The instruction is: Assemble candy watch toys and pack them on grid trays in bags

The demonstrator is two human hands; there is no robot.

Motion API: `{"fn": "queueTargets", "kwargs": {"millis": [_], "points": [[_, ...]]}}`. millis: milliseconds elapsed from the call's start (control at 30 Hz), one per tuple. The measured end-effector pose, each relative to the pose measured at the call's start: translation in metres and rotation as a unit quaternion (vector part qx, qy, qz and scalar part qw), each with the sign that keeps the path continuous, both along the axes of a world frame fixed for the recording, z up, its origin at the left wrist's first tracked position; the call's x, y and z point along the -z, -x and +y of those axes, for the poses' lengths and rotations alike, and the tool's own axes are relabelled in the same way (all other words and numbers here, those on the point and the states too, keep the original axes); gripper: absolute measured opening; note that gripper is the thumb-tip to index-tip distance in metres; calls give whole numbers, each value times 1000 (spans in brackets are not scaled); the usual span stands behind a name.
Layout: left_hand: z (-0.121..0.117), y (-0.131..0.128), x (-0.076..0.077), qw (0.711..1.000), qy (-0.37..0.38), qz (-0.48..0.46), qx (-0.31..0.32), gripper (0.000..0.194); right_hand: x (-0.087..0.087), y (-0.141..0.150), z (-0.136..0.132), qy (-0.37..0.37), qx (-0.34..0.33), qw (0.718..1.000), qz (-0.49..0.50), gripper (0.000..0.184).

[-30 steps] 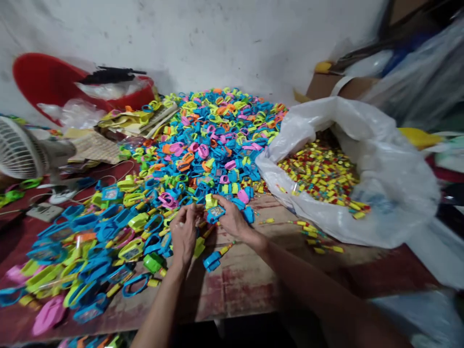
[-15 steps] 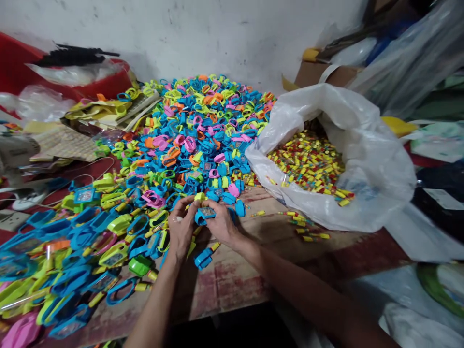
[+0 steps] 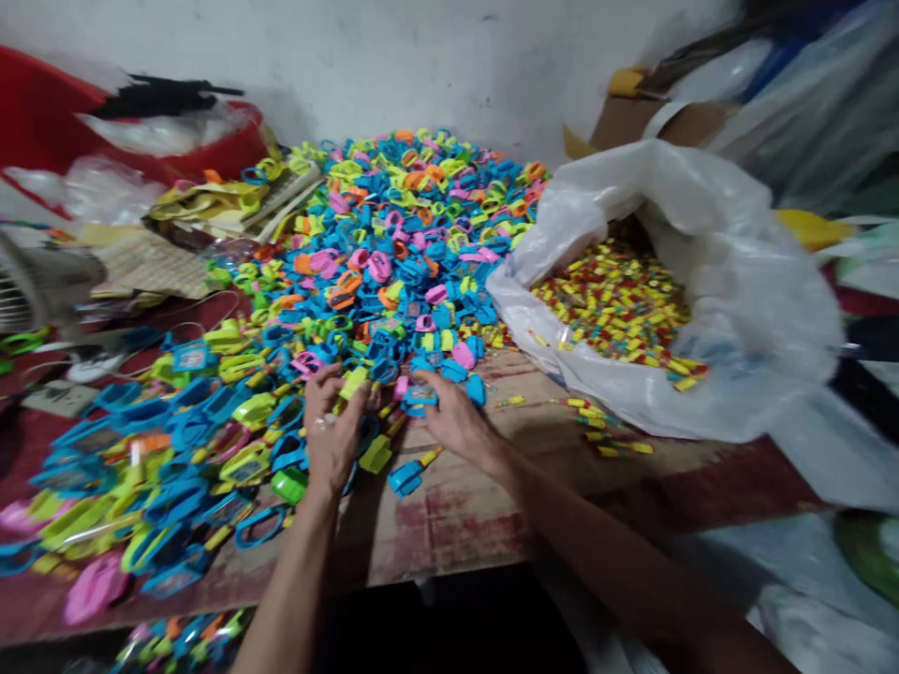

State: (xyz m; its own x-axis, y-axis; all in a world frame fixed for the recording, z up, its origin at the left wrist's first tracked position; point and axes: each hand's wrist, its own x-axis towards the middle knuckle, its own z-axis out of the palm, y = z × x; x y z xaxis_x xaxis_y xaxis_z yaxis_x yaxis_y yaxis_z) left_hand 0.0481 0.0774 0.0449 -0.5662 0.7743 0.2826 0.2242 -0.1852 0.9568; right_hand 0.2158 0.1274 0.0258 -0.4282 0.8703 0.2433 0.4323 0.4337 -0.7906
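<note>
A big heap of small plastic toy pieces [image 3: 393, 243] in blue, yellow-green, pink and orange covers the wooden table [image 3: 456, 524]. My left hand [image 3: 329, 432] sits at the heap's near edge with its fingers closed round a yellow-green piece [image 3: 353, 382]. My right hand [image 3: 449, 417] is beside it, fingers pinched on a blue piece [image 3: 420, 397]. A blue piece with a yellow stick [image 3: 411, 476] lies on the bare wood just below my hands. A green piece [image 3: 289, 484] lies near my left wrist.
A white plastic bag [image 3: 702, 309] lies open at the right, full of small yellow and red sticks [image 3: 618, 309]; a few are spilled on the wood. A red basin [image 3: 49, 112], papers and a fan [image 3: 28, 281] stand at the left. Cardboard and plastic sheeting fill the back right.
My hands have parted: the left moved left and now holds a yellow-green piece, and the right keeps the blue piece. The camera shifted slightly.
</note>
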Motion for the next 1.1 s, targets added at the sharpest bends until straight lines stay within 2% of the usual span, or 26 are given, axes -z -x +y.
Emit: {"fn": "queueTargets", "kwargs": {"millis": [33,100,167,233,300,367,467,533,633,767,867,900,1000,1033,1100], "points": [[-2,-1,-1,1000,-9,22,11,26,3,-2,2,-14,6,999,-28,69],[-6,-2,-2,998,1,23,62,25,6,-9,5,-63,-25,996,-65,74],[-10,-4,-2,995,30,5,96,26,7,-25,8,-115,-54,987,-93,68],[-16,-4,-2,995,47,4,91,29,10,-53,12,-167,-22,978,-124,48],[-21,-5,-1,993,60,-6,100,33,18,-86,20,-219,58,960,-163,34],[-26,-8,0,984,76,-55,149,33,32,-116,27,-255,60,938,-229,27],[-28,-16,3,955,93,-150,238,33,56,-141,32,-239,39,920,-307,22],[-27,-20,4,949,94,-162,254,32,67,-145,33,-224,29,919,-323,23],[-26,-24,4,950,100,-160,249,32,72,-141,37,-237,33,914,-328,24],[-32,-25,-1,936,127,-207,256,35,58,-140,39,-269,40,907,-322,24],[-40,-26,-4,925,145,-215,277,35,32,-127,24,-286,55,929,-228,23],[-42,-27,-4,923,152,-215,280,35,21,-118,16,-276,40,943,-179,21],[-48,-29,-3,920,173,-208,282,35,-8,-80,-10,-161,-63,983,-58,16],[-50,-29,-2,919,179,-208,284,33,-14,-67,-16,-130,-96,987,-27,16],[-53,-28,-2,913,191,-217,287,28,-21,-45,-25,-115,-122,985,25,12]]}}
